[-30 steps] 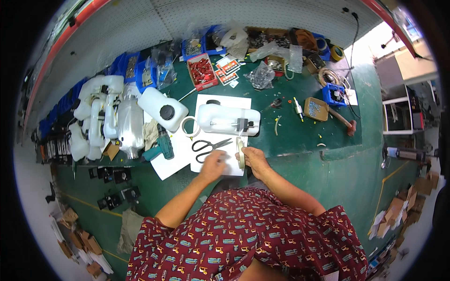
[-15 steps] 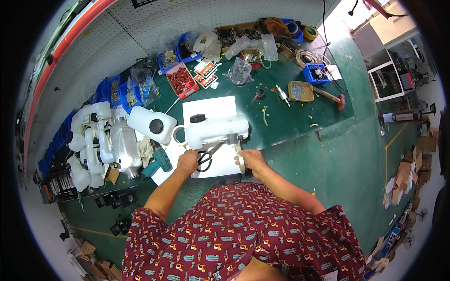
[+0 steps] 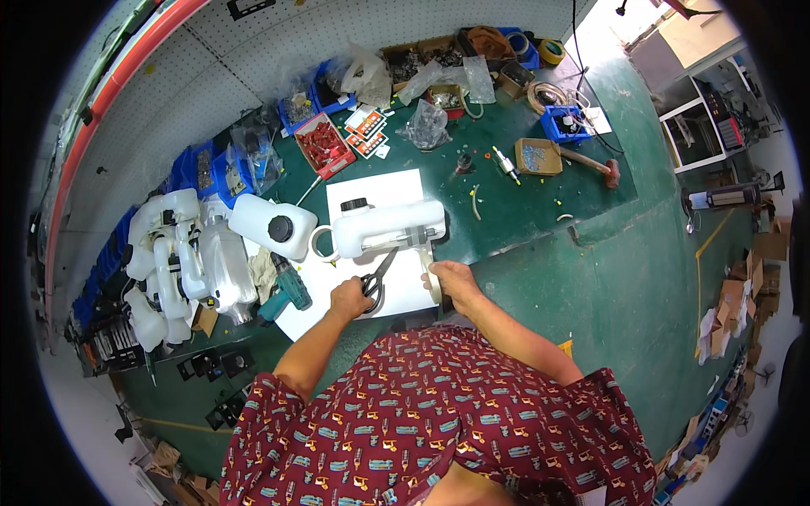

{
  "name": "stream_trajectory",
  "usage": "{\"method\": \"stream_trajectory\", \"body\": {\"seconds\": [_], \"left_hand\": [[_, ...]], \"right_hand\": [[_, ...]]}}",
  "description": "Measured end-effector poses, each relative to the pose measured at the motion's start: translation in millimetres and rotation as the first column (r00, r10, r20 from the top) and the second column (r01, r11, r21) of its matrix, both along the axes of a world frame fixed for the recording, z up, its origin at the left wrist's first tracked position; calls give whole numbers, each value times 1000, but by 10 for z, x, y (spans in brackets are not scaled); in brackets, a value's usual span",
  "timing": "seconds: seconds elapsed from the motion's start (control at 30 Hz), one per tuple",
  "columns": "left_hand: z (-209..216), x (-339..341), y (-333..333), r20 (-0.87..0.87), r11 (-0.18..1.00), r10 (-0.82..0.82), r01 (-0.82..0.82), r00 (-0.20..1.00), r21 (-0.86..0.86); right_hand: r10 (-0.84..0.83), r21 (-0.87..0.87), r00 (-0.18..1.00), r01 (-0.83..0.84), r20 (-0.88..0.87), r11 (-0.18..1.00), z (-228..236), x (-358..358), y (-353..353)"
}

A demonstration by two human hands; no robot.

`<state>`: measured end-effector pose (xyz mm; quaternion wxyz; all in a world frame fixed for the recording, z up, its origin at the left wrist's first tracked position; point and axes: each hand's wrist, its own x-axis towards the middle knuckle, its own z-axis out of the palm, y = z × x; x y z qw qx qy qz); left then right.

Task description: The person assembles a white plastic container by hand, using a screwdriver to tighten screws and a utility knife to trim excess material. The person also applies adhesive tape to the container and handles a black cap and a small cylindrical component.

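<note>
The left hand (image 3: 346, 299) had its fingers clamped on a loop of the scissors (image 3: 384, 264) over the white paper (image 3: 407, 291), seemingly stiff and best held there, while the right hand (image 3: 456, 282) pinched a probably light, tacky tape roll (image 3: 434, 291) by its rim

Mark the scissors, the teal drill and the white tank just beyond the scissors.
Scissors (image 3: 386, 263), head view, on the blades.
Teal drill (image 3: 293, 288), head view, on the body.
White tank (image 3: 385, 223), head view, on the body.

One pair of scissors (image 3: 380, 274), one drill (image 3: 293, 287)
</note>
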<state>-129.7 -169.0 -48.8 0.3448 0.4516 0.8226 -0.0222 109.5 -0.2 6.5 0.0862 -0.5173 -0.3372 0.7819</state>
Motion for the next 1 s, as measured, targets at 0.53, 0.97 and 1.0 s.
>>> {"method": "stream_trajectory", "body": {"seconds": [0.53, 0.97, 1.0], "left_hand": [[363, -774, 843, 685, 799, -177, 509, 707, -320], [298, -788, 892, 791, 716, -60, 578, 609, -391], [340, -775, 885, 796, 721, -46, 572, 603, -392]], "right_hand": [[198, -46, 970, -193, 141, 980, 298, 39, 110], [88, -6, 993, -88, 83, 996, 324, 123, 61], [82, 2, 994, -82, 78, 997, 345, 133, 73]]}}
